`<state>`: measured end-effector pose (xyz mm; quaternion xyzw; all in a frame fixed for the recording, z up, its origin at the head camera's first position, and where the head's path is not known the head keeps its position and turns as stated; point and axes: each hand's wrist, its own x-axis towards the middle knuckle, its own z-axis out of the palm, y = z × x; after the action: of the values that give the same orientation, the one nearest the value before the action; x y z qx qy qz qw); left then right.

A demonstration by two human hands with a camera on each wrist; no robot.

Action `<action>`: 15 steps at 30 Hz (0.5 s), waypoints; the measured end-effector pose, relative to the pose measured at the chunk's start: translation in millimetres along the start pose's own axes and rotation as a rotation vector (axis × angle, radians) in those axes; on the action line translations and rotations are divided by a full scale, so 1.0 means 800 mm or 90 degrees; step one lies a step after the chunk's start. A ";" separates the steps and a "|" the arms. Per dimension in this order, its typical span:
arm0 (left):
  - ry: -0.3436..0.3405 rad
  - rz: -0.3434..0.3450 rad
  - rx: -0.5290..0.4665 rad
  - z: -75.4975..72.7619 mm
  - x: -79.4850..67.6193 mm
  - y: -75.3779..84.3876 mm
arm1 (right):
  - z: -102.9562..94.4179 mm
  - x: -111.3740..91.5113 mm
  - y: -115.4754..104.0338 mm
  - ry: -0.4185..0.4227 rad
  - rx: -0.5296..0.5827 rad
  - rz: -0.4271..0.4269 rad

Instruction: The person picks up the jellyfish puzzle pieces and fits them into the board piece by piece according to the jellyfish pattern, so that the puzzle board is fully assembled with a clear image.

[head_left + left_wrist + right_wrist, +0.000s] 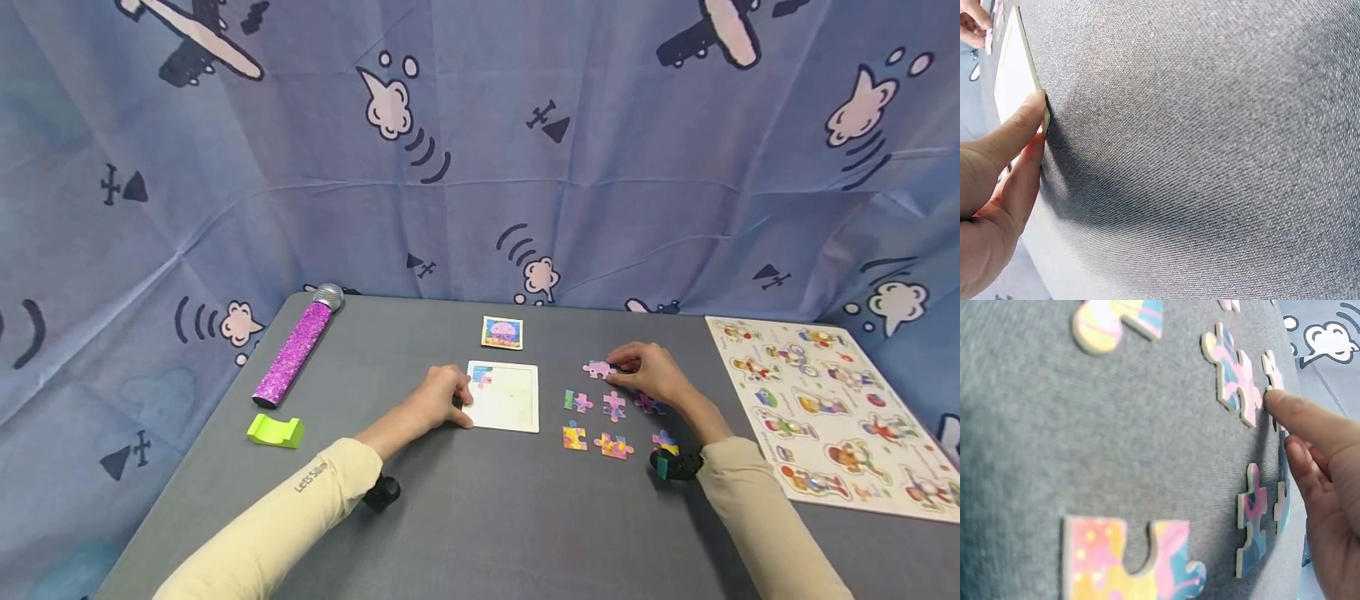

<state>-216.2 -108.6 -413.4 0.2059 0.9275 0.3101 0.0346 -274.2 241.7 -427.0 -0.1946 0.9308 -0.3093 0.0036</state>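
My left hand (438,396) grips the left edge of a square white puzzle tray (513,408), its thumb near the front corner. One blue-and-pink puzzle piece (482,377) lies in the tray's far-left corner. At the back of the loose pieces, my right hand (651,371) pinches a pink jigsaw piece (597,368) by its right side. Several others lie in rough rows in front, among them a pink piece (614,406), a yellow piece (574,436) and a yellow-pink piece (615,447). A dark purple piece (647,404) is partly hidden under my right hand.
Behind the tray lies a small jellyfish picture card (502,332). A glittery purple microphone (296,346) and a lime-green holder (275,431) are on the left. A large board of cartoon figures (821,433) covers the right side. Patterned blue cloth (465,225) hangs behind the table.
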 end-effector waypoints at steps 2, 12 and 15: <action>-0.001 0.001 -0.003 0.000 0.000 0.001 | 0.000 -0.001 0.001 0.006 0.007 0.005; 0.006 0.020 -0.009 -0.002 -0.002 0.000 | 0.002 -0.004 0.005 0.012 0.169 0.040; 0.005 0.017 -0.007 -0.001 -0.001 0.000 | 0.007 -0.007 0.006 -0.003 0.262 0.090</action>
<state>-215.9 -109.3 -412.4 0.2167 0.9232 0.3161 0.0278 -270.3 243.6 -434.7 -0.1244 0.8593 -0.4916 0.0674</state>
